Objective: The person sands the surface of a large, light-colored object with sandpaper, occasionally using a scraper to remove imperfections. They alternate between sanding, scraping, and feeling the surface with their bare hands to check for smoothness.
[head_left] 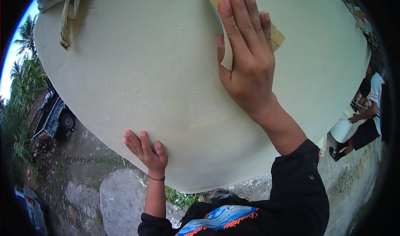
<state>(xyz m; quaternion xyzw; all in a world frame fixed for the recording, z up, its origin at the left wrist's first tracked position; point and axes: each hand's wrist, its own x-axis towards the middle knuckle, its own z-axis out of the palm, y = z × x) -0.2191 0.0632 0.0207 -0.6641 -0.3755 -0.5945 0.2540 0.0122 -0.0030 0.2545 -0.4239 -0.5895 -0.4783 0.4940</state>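
A large, rounded, cream-coloured surface (166, 94) fills most of the head view, with faint ridges and small bumps on it. My right hand (250, 53) presses a bent sheet of tan sandpaper (278, 37) against its upper part. The fingers lie close together over the sheet, and one edge of it curls up between thumb and forefinger. Lower down on the left, my left hand (148, 150) rests against the same surface near its edge, fingers outstretched and holding nothing.
Crumpled, whitish plastic-like material (68, 23) hangs over the upper left of the surface. Beyond the right edge, a person (371, 107) holds a white bucket (342, 127). A dark vehicle (54, 115) and another vehicle (31, 209) stand on the left, beside rough concrete ground (121, 194).
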